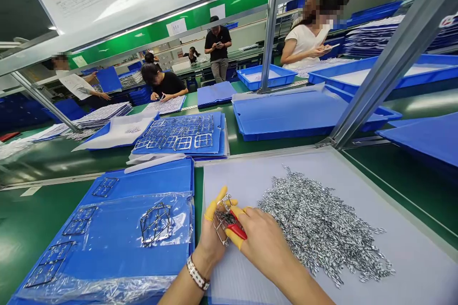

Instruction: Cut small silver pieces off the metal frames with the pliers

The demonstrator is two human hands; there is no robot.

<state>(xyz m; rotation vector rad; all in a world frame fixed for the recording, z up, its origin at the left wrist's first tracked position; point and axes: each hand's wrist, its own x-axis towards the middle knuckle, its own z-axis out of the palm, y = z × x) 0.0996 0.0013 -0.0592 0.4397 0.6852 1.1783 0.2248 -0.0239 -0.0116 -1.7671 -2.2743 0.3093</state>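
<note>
Metal frame (221, 221), a small open lattice, is held in the person's left hand (212, 236), just above a white plastic board (411, 257), near the bottom centre of the view. The left fingers curl around it in a firm grasp. The right hand (259, 238) is closed on red pliers (239, 231), whose tip sits among the frame's bars; the fingers hide the exact contact. Yellow finger cots (213, 204) cover some fingers on both hands, and a patterned wristband (197, 272) circles the left wrist.

Just right of the hands, a wide heap of small silver metal pieces (318, 224) lies on the board. To the left, a blue folder (157, 176) holds similar frames, some under clear plastic (107, 248). Ahead, more frames lie in rows on another blue folder (179, 133), beside blue trays (296, 112) on a green workbench (46, 214).

Farther off, a seated co-worker (162, 83) in black works over a sheet of frames, a standing person (217, 43) in black looks down at a phone, and another person (307, 40) in white holds a phone.
</note>
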